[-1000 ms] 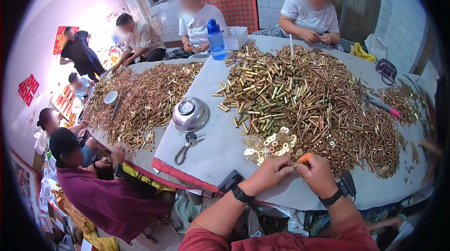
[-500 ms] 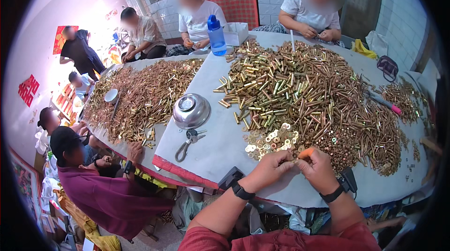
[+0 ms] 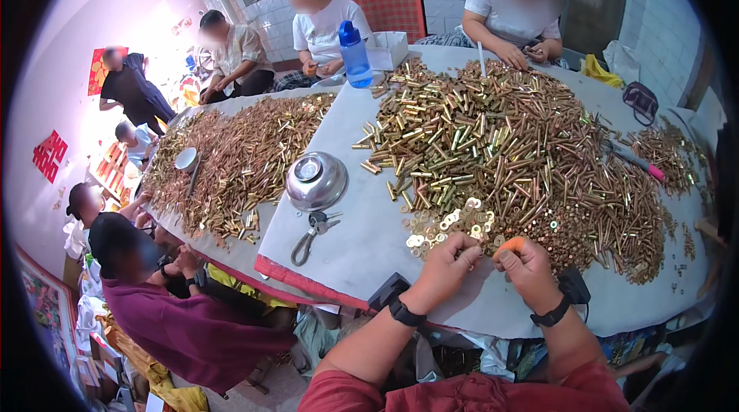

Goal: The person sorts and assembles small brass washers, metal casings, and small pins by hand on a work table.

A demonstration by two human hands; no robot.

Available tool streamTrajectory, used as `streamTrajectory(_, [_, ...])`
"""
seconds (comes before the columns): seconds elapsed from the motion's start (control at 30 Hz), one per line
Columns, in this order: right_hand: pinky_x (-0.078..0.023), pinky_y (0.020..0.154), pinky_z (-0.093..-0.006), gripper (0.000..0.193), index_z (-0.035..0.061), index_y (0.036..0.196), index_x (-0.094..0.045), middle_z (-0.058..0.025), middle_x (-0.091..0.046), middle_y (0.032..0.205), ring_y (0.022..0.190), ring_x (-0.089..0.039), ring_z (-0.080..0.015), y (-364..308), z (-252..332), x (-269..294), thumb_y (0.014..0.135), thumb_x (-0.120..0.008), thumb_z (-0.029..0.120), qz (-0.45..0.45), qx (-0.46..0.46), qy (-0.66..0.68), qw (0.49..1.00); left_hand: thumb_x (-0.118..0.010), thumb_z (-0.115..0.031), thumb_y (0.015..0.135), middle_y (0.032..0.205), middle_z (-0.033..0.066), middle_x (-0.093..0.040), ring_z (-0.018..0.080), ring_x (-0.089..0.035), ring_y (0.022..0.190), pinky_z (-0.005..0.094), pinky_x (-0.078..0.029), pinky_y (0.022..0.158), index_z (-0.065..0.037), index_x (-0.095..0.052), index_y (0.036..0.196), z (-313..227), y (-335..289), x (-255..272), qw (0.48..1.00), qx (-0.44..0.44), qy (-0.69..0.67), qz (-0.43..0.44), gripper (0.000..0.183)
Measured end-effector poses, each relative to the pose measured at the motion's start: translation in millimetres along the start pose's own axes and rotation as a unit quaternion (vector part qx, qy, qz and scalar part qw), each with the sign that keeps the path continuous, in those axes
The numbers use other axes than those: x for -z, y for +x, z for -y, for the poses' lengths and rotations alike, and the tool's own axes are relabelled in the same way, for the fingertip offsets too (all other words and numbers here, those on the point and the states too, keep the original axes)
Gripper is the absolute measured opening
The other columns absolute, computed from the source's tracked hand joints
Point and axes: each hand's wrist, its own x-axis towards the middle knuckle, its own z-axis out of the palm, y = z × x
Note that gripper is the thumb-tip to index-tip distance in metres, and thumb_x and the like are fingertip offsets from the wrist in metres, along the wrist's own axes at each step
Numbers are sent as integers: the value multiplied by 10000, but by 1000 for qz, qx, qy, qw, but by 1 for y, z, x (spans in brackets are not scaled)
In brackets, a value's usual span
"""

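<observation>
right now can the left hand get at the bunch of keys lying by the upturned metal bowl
Probably yes: the keys lie on bare cloth just left of the left hand, with nothing between them; the bowl sits behind them.

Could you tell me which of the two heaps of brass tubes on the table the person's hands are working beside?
The larger right-hand heap, just beyond both hands, on the grey sheet; the other heap lies far left.

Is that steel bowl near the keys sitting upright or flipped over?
Flipped over. The steel bowl rests mouth down on the grey table cover; its flat base ring faces up, and the bunch of keys lies just in front.
</observation>
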Motion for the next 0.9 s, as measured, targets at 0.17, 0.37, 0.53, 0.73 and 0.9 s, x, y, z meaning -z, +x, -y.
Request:
streamTrajectory(0.17, [-472, 680, -208, 149, 7, 1064, -611, 1, -626, 893, 767, -559, -52, -1, 1, -1, 935, -632, 78, -31, -1, 46, 998, -611, -139, 945, 825, 21, -610, 109, -583, 779, 271, -482, 719, -13, -614, 967, 0, 1, -2, 995, -63, 38, 60, 127])
streamTrajectory(0.37, [-480, 680, -225, 157, 19, 1053, -625, 4, -614, 880, 781, -559, -61, -1, 5, -6, 899, -651, 33, -38, 12, 55, 998, -606, -143, 957, 850, 12, -608, 100, -571, 817, 268, -477, 747, -24, -613, 981, 11, 3, 14, 998, 10, -66, 4, 121])
streamTrajectory(0.53, [-487, 669, -247, 183, 43, 1024, -645, -52, -611, 853, 760, -593, -125, 2, 8, 1, 855, -704, 82, -5, 153, -145, 978, -615, -128, 943, 863, 7, -604, 97, -559, 832, 270, -473, 753, -22, -603, 956, 2, 0, 15, 984, -38, 13, 172, 107])
streamTrajectory(0.73, [-506, 659, -314, 171, 36, 963, -649, -89, -631, 842, 732, -627, -206, -3, 17, -7, 863, -715, 158, -42, 108, -135, 984, -627, -125, 929, 866, 21, -602, 104, -556, 837, 276, -469, 750, -22, -597, 952, 4, 2, 15, 982, -42, 60, 175, 109])
streamTrajectory(0.9, [-495, 630, -350, 214, 39, 905, -638, -109, -618, 801, 701, -622, -263, -3, 15, -3, 869, -717, 235, -46, 131, -234, 962, -631, -131, 925, 860, 45, -607, 131, -562, 819, 284, -470, 745, -17, -591, 947, 7, 1, 8, 976, -100, 113, 160, 122])
